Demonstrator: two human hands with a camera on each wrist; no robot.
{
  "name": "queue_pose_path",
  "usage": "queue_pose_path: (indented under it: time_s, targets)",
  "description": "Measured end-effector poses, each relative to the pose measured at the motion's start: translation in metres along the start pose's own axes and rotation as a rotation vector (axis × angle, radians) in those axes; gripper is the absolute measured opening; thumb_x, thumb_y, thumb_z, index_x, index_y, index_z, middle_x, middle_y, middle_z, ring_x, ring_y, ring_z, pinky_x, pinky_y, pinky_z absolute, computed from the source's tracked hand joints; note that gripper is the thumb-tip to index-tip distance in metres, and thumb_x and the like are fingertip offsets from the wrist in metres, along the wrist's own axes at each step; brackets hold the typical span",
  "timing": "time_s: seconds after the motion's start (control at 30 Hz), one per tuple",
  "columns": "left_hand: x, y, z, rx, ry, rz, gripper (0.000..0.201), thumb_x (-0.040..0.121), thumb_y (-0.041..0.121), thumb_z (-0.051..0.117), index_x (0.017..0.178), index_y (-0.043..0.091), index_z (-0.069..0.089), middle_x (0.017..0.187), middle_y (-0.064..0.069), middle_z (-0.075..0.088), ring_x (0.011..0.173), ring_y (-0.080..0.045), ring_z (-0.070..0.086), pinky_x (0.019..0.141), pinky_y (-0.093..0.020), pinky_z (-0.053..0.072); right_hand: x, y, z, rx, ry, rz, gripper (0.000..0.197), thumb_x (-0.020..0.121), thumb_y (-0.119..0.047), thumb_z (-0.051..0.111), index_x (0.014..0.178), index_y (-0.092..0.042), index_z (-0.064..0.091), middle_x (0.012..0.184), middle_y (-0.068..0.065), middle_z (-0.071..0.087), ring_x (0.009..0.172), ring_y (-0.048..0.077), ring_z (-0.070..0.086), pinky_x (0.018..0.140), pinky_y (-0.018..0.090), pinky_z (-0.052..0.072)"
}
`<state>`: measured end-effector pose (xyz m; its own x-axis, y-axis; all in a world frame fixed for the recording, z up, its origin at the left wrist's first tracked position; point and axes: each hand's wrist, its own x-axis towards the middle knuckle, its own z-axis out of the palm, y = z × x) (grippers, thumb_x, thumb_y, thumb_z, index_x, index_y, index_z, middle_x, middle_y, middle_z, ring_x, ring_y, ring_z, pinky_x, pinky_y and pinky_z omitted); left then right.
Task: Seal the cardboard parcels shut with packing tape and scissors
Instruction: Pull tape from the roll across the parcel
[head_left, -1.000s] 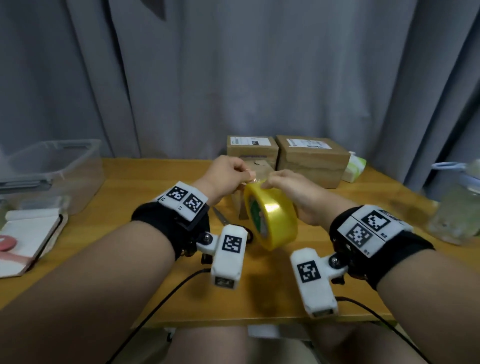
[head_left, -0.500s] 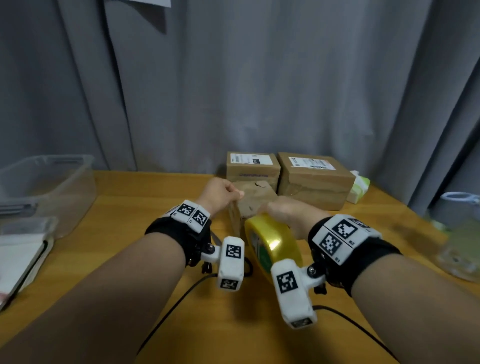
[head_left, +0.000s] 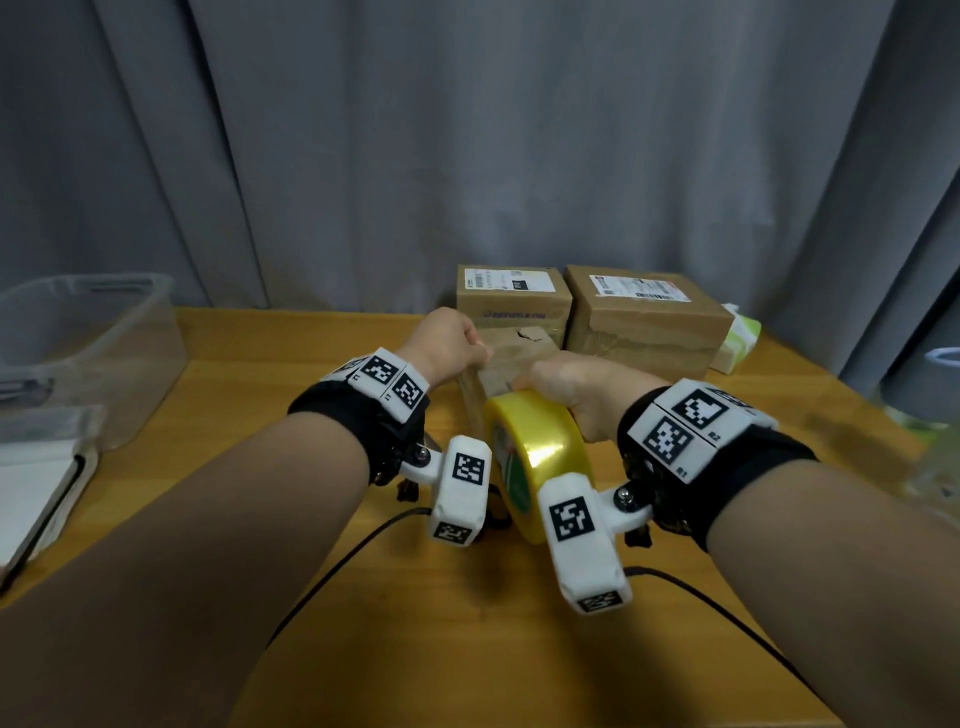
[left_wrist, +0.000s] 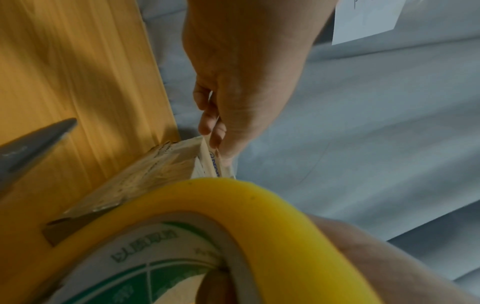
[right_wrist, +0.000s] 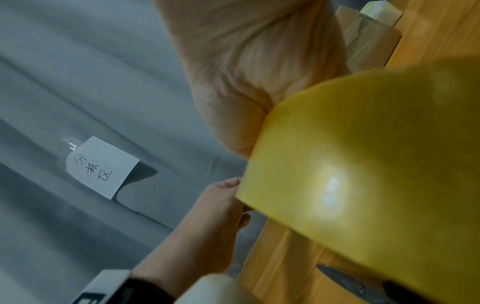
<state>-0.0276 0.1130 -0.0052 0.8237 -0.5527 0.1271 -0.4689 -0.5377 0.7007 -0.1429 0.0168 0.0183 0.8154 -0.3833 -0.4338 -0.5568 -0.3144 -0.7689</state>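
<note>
A small brown parcel (head_left: 511, 361) stands mid-table with a torn top. My left hand (head_left: 451, 344) pinches the clear tape's free end at the parcel's far left top corner (left_wrist: 200, 148); its fingertips (left_wrist: 207, 129) curl onto that edge. My right hand (head_left: 566, 397) grips the yellow tape roll (head_left: 540, 457) from above, just in front of the parcel's near side. The roll fills the right wrist view (right_wrist: 376, 164). A scissors blade (left_wrist: 31, 144) lies on the table left of the parcel; in the head view it is hidden by my left wrist.
Two taped parcels (head_left: 511, 301) (head_left: 644, 325) stand at the back against the grey curtain. A clear plastic bin (head_left: 88, 343) and a notebook (head_left: 36, 483) are at the left. A green-white pack (head_left: 737, 343) and a bottle (head_left: 935, 415) are at the right. Cables (head_left: 337, 566) trail over the near table.
Both hands moved forward and down from mid-air to the small parcel. The left hand carried the tape end to the parcel's far corner; the roll dropped to its near side.
</note>
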Motion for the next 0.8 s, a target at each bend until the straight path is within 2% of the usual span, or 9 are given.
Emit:
queue_pose_path:
  time_s: [0.13,0.23,0.3,0.4,0.47,0.57,0.67,0.73,0.8]
  targets:
    - [0.002,-0.005,0.005,0.121,-0.020,0.018,0.025,0.084,0.019,0.069,0.067,0.015,0.052,0.076,0.001,0.058,0.082,-0.018,0.058,0.070,-0.028,0.042,0.000,0.002,0.000,0.058,-0.019,0.049,0.014,0.100,-0.014,0.044,0.096,-0.008,0.056,0.096,0.016,0.060,0.087,0.028,0.057,0.084,0.039,0.049]
    - [0.003,-0.007,0.009,0.191,-0.032,0.026,0.025,0.085,0.020,0.068,0.067,0.016,0.051,0.086,-0.006,0.063,0.090,-0.024,0.061,0.075,-0.031,0.047,0.002,0.004,0.001,0.036,-0.003,0.016,0.018,0.095,-0.014,0.052,0.111,-0.006,0.056,0.110,0.017,0.060,0.100,0.031,0.060,0.097,0.044,0.049]
    - [0.004,-0.005,0.010,0.287,-0.042,0.039,0.020,0.087,0.026,0.065,0.079,0.010,0.058,0.097,-0.010,0.063,0.093,-0.025,0.060,0.080,-0.034,0.047,0.003,0.003,0.001,0.053,-0.005,0.018,0.026,0.095,-0.014,0.052,0.119,-0.003,0.055,0.119,0.020,0.061,0.107,0.035,0.061,0.100,0.048,0.047]
    - [0.004,-0.004,0.015,0.459,0.002,0.045,0.035,0.091,0.034,0.058,0.108,0.003,0.059,0.116,-0.013,0.047,0.097,-0.027,0.056,0.088,-0.037,0.046,0.002,0.002,0.002,0.040,0.007,0.026,0.010,0.098,-0.015,0.048,0.095,-0.010,0.056,0.118,0.019,0.061,0.104,0.035,0.061,0.101,0.046,0.046]
    - [0.001,-0.004,0.022,0.535,0.072,0.040,0.039,0.093,0.035,0.053,0.116,0.004,0.055,0.120,-0.012,0.039,0.103,-0.030,0.051,0.090,-0.040,0.044,0.006,0.006,0.000,0.063,0.034,-0.010,0.018,0.097,-0.014,0.049,0.080,-0.019,0.048,0.112,0.011,0.053,0.098,0.026,0.054,0.098,0.043,0.046]
    - [-0.003,-0.005,0.031,0.565,0.161,0.042,0.050,0.091,0.038,0.055,0.127,0.005,0.044,0.124,-0.012,0.036,0.113,-0.031,0.044,0.091,-0.042,0.040,0.004,0.008,-0.001,0.090,0.031,-0.027,0.008,0.097,-0.014,0.050,0.089,-0.016,0.053,0.114,0.012,0.054,0.098,0.024,0.052,0.098,0.043,0.047]
    - [-0.001,-0.007,0.017,0.465,0.243,0.037,0.073,0.083,0.044,0.067,0.137,0.010,0.032,0.130,-0.012,0.037,0.121,-0.030,0.040,0.097,-0.044,0.038,0.002,0.009,-0.005,0.148,0.006,0.014,0.014,0.100,-0.015,0.046,0.099,-0.004,0.054,0.088,0.015,0.064,0.071,0.025,0.063,0.069,0.039,0.056]
    - [-0.001,-0.008,0.009,0.408,0.177,0.217,0.046,0.089,0.035,0.061,0.128,0.013,0.051,0.124,-0.007,0.049,0.117,-0.025,0.047,0.097,-0.038,0.038,0.000,0.009,-0.007,0.180,-0.035,0.052,0.019,0.102,-0.015,0.042,0.090,-0.003,0.052,0.066,0.015,0.063,0.051,0.024,0.062,0.052,0.032,0.054]
    - [-0.007,-0.011,0.009,0.263,-0.028,0.386,0.025,0.095,0.027,0.052,0.112,0.013,0.066,0.113,-0.003,0.062,0.105,-0.017,0.056,0.093,-0.031,0.042,-0.002,0.010,-0.007,0.225,-0.085,0.049,0.020,0.102,-0.016,0.044,0.092,-0.001,0.053,0.064,0.017,0.063,0.049,0.026,0.062,0.050,0.034,0.055]
